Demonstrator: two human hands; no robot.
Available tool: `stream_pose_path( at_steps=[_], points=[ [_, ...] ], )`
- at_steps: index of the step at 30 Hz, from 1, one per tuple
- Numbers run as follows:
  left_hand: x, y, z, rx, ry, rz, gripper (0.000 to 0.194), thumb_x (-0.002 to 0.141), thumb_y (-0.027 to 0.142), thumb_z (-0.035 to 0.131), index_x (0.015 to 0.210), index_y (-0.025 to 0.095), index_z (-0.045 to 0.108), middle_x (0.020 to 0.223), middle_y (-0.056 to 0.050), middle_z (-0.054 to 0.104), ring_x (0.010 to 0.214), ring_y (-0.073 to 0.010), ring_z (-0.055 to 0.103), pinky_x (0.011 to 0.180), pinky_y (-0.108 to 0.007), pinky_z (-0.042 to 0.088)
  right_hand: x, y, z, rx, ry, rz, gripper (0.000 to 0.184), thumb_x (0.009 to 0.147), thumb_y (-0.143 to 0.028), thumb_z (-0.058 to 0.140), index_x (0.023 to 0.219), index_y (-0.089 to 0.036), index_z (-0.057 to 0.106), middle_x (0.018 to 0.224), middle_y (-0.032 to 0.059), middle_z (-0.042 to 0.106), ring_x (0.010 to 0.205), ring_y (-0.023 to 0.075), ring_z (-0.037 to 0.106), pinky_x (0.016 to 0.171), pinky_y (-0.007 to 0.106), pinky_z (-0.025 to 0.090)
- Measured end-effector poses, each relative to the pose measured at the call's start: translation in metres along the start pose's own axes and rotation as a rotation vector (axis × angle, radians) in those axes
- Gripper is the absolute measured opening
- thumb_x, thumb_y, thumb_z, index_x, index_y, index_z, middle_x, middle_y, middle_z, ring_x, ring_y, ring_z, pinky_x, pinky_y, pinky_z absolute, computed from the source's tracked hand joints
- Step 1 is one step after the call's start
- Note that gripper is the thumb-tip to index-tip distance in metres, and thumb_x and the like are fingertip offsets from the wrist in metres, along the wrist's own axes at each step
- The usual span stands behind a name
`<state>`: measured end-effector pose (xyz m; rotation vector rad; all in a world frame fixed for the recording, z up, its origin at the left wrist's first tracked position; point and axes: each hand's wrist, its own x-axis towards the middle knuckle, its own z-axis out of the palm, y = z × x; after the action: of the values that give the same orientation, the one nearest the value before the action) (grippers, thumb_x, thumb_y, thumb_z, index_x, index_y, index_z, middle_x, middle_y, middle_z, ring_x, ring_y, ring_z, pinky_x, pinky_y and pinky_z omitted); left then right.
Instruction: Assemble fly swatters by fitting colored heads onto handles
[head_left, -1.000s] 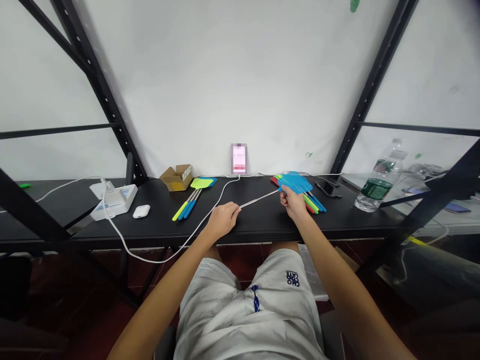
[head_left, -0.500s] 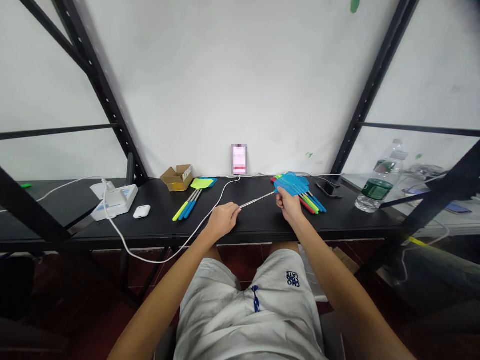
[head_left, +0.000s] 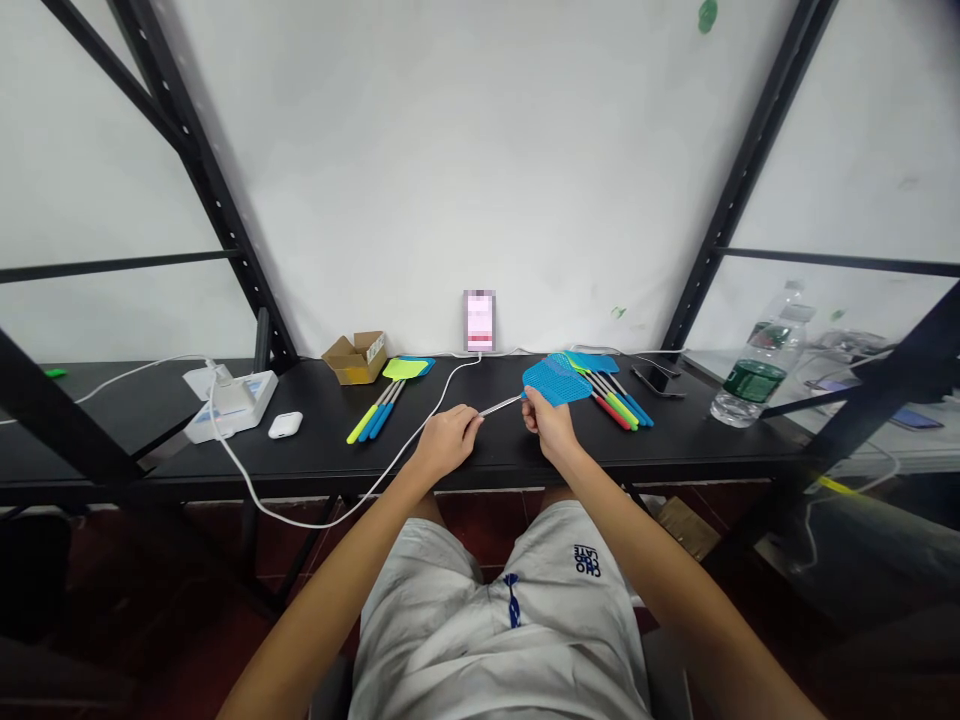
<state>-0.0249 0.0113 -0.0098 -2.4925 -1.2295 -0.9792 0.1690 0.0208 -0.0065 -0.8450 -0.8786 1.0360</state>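
Note:
A blue fly swatter (head_left: 556, 381) with a thin metal rod is stretched between my two hands, just above the front of the black table. My left hand (head_left: 448, 442) is closed around its handle end, and the handle itself is hidden in the fist. At the base of the blue mesh head, my right hand (head_left: 551, 422) pinches the swatter between thumb and fingers. A short length of rod shows between the hands. Behind and right of my right hand lie several swatters with red, green and blue handles (head_left: 628, 410).
Left on the table (head_left: 315, 470) lie more swatters with yellow and blue handles (head_left: 375, 415), an open cardboard box (head_left: 355, 362), a white earbud case (head_left: 286, 425) and a power strip (head_left: 232, 405). A phone (head_left: 479, 321) leans on the wall. Water bottles (head_left: 757, 375) stand right; a white cable (head_left: 409, 440) crosses the table.
My right hand has moved left with the blue swatter head, toward my left hand. The visible rod between the hands is now shorter. My left hand has stayed in place.

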Motion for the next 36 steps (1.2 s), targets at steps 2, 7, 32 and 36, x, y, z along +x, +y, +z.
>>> stream_pose_path(
  at_steps=[2,7,32,36],
  points=[
    [0.002,0.000,-0.003,-0.019,0.035,-0.062,0.028,0.098,0.033,0.040,0.092,0.019,0.064,0.089,-0.006,0.068,0.082,-0.0178,0.063,0.073,-0.028,0.043,0.001,-0.003,-0.003,-0.024,-0.048,0.015,0.030,0.071,-0.042,0.073,0.071,-0.017,0.056,0.053,-0.0037,0.052,0.038,0.0051,0.040,0.033,0.018,0.022],
    [0.011,-0.020,-0.028,-0.037,0.097,-0.309,0.030,0.094,0.034,0.042,0.082,0.017,0.065,0.078,-0.006,0.069,0.074,-0.0186,0.063,0.072,-0.028,0.043,0.014,-0.020,-0.021,-0.181,-0.035,-0.077,0.028,0.072,-0.040,0.070,0.066,-0.019,0.054,0.053,-0.0035,0.052,0.042,0.0070,0.043,0.037,0.018,0.028],
    [-0.013,-0.128,-0.081,0.267,-0.142,-0.901,0.040,0.075,0.028,0.054,0.113,0.016,0.065,0.113,-0.020,0.066,0.105,-0.0378,0.061,0.082,-0.043,0.048,0.052,-0.053,-0.110,-1.761,0.190,-0.074,0.029,0.078,-0.033,0.059,0.098,-0.014,0.067,0.098,0.0177,0.068,0.100,0.0319,0.062,0.080,0.038,0.046],
    [-0.013,-0.128,-0.080,0.262,-0.182,-0.923,0.038,0.076,0.029,0.054,0.109,0.017,0.066,0.112,-0.020,0.065,0.104,-0.0385,0.061,0.080,-0.044,0.048,0.051,-0.052,-0.109,-1.762,0.178,-0.044,0.027,0.079,-0.030,0.059,0.099,-0.014,0.067,0.100,0.0183,0.068,0.100,0.0323,0.063,0.080,0.039,0.046]
  ],
)
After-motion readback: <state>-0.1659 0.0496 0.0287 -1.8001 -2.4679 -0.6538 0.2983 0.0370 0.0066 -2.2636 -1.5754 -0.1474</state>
